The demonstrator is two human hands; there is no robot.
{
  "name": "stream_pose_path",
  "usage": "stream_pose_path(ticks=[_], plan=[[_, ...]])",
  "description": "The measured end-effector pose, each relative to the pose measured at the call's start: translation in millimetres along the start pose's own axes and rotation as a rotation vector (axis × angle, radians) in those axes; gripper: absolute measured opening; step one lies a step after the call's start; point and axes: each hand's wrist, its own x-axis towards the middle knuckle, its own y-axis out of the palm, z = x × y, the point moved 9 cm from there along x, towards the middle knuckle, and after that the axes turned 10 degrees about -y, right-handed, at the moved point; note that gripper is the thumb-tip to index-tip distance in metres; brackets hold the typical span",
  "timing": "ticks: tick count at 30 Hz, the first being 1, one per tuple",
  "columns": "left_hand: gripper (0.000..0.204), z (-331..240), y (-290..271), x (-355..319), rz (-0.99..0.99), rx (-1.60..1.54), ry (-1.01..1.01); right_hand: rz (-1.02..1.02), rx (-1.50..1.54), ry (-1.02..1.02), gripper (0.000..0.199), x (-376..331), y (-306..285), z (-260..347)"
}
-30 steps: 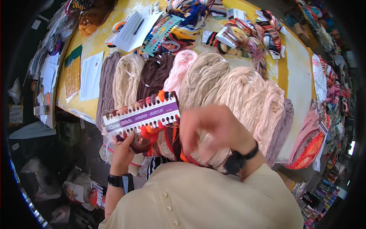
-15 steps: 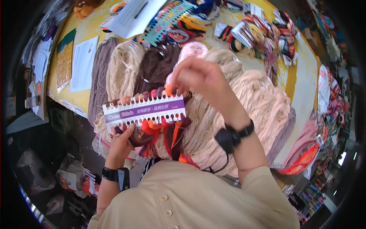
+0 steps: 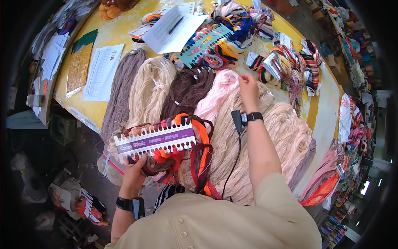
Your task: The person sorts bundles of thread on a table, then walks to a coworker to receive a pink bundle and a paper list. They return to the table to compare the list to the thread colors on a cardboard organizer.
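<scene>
My left hand (image 3: 134,172) grips the lower left edge of a white and purple thread card (image 3: 155,141). Small loops in browns, reds and orange fill the holes along both its edges. Longer orange, red and dark maroon strands (image 3: 202,153) hang off its right end. Farther off, my right hand (image 3: 248,89) has its fingers pinched together at the upper right edge of a pale pink yarn skein (image 3: 217,93). Exactly which strands lie between those fingertips is hidden. A black device on a wrist strap (image 3: 237,120) trails a cable down toward my shirt.
Skeins in grey-mauve (image 3: 124,89), cream (image 3: 152,89), dark brown (image 3: 186,93) and beige-pink (image 3: 282,141) lie across the yellow table (image 3: 143,12). Behind them are a green thread card (image 3: 205,45), papers (image 3: 172,33) and mixed thread bundles (image 3: 277,62). Printed sheets (image 3: 103,72) lie left.
My right hand has moved from above the card's right end, away to the pink skein, and its fingers have closed there. The card stays in my left hand, with its hanging strands now uncovered.
</scene>
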Motion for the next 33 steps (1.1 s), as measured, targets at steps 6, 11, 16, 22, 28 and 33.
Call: stream_pose_path(ticks=[6, 11, 16, 22, 28, 33], plan=[[0.049, 0, -15, -8, -0.037, -0.090, 0.047, 0.150, -0.551, -0.299, 0.020, -10, 3, 42], [0.050, 0, -22, -14, -0.038, -0.081, 0.056, 0.146, -0.378, -0.243, 0.016, -55, -31, 74], [0.047, 6, -19, -12, 0.011, -0.069, 0.013, 0.175, 0.491, 0.399, 0.017, -104, -13, 32], [0.042, 6, -18, -17, -0.026, -0.024, 0.036, 0.129, 0.487, 0.340, 0.018, -107, -12, 41], [0.044, 5, -13, -17, -0.059, -0.065, 0.061, 0.126, 0.485, 0.361, 0.018, -104, -10, 31], [0.041, 9, -13, -17, -0.064, -0.102, 0.028, 0.143, 0.530, 0.395, 0.019, -105, -5, 25]])
